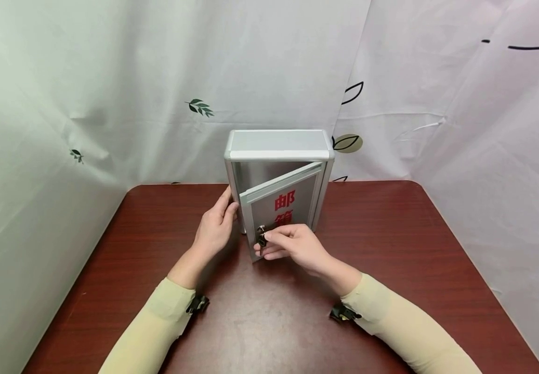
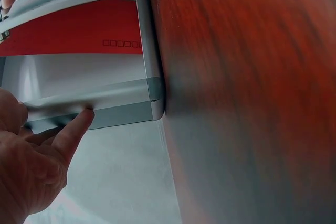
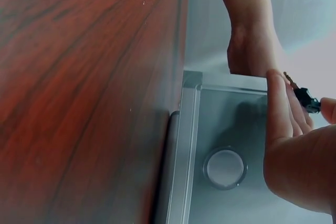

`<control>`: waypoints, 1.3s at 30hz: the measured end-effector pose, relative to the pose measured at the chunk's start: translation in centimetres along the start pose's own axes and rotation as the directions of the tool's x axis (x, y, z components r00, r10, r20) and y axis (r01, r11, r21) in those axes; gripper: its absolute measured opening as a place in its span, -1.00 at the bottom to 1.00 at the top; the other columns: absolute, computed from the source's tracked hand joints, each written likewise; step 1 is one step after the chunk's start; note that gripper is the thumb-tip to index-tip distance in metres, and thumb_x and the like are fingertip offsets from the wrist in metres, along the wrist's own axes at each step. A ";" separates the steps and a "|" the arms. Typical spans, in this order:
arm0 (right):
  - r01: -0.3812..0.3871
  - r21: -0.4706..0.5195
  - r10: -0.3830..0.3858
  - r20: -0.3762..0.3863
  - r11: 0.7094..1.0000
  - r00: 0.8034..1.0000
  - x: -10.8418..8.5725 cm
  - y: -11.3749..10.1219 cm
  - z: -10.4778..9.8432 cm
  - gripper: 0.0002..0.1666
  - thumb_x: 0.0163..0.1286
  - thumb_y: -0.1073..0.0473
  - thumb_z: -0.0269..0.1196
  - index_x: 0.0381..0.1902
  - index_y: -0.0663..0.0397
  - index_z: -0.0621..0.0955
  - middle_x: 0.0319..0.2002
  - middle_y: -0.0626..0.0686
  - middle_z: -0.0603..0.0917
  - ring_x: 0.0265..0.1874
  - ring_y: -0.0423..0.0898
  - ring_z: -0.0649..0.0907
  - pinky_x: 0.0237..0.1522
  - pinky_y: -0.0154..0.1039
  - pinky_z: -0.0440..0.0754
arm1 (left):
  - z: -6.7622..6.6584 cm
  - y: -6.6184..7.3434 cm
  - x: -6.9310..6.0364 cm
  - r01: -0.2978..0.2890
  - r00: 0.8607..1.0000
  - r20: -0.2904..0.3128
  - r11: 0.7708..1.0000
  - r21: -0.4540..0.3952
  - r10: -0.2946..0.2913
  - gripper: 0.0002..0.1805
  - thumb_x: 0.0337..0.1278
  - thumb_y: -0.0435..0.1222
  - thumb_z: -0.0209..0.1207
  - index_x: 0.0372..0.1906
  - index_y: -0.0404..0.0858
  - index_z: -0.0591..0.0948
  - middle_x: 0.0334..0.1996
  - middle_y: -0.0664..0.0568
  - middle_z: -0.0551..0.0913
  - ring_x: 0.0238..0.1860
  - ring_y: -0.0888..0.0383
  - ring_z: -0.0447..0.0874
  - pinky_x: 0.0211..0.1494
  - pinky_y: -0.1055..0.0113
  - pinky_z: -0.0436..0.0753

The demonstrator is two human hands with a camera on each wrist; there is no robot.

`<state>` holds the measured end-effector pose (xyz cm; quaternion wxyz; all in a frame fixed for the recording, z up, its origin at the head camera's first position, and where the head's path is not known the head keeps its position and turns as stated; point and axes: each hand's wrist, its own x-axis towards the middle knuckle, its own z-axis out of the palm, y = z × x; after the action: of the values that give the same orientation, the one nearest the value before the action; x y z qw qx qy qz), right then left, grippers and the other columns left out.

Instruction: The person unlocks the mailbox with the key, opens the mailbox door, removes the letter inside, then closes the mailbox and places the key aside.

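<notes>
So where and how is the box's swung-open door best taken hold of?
Probably best by the upper part of its free edge, on the left in the head view, pinched from the front: the door angles outward, leaving that edge clear of the box, and the right hand is lower down.

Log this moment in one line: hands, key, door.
left hand: touching box side | right hand: pinching key | door: partly open | red paper: visible in door gap

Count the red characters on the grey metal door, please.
2: the upper red character; below it, the lower red character, partly behind the right hand. More may be hidden.
</notes>
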<state>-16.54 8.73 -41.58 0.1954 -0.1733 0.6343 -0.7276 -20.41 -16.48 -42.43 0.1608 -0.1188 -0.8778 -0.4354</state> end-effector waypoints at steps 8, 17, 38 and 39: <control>-0.001 -0.034 0.004 0.080 0.999 0.997 -0.6 -0.1 -0.8 -0.59 0.65 0.21 0.31 0.14 0.56 0.72 -0.07 0.40 0.85 -0.10 0.16 0.91 0.05 0.19 0.83 | -0.1 0.0 -0.1 -0.010 1.000 -0.001 1.000 0.006 0.010 -0.36 0.79 -0.19 0.14 0.77 -0.05 0.34 0.15 -0.20 0.81 -0.04 -0.13 0.83 0.25 -0.19 0.67; -0.010 -0.046 0.014 0.106 0.999 0.994 -1.6 -0.3 -1.4 -0.60 0.65 0.22 0.31 0.09 0.58 0.73 -0.08 0.42 0.84 -0.14 0.07 0.91 0.03 0.12 0.86 | 0.0 0.0 -0.1 -0.012 1.000 0.002 1.000 0.005 0.012 -0.36 0.79 -0.18 0.14 0.77 -0.07 0.34 0.18 -0.21 0.81 -0.03 -0.14 0.84 0.25 -0.20 0.69; 0.039 -0.056 -0.027 0.202 0.998 0.979 -3.1 0.0 -3.3 -0.61 0.69 0.28 0.23 0.09 0.64 0.71 -0.06 0.48 0.82 -0.13 0.16 0.91 -0.02 0.10 0.87 | -0.1 0.1 -0.1 -0.024 1.000 0.002 0.999 0.024 0.024 -0.36 0.79 -0.18 0.13 0.77 -0.11 0.34 -0.07 -0.20 0.83 -0.07 -0.13 0.81 0.23 -0.22 0.68; 0.042 -0.056 -0.030 0.209 0.998 0.978 -3.2 0.0 -3.3 -0.61 0.70 0.28 0.23 0.09 0.64 0.71 -0.06 0.49 0.82 -0.14 0.15 0.91 -0.01 0.10 0.87 | -0.1 0.1 -0.1 -0.024 1.000 0.003 0.999 0.024 0.024 -0.36 0.80 -0.18 0.13 0.77 -0.11 0.33 -0.06 -0.20 0.83 -0.07 -0.12 0.81 0.22 -0.22 0.68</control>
<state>-15.47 13.19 -42.04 0.2420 -0.2656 0.6286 -0.6897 -20.24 -16.55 -42.36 0.1666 -0.1281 -0.8817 -0.4226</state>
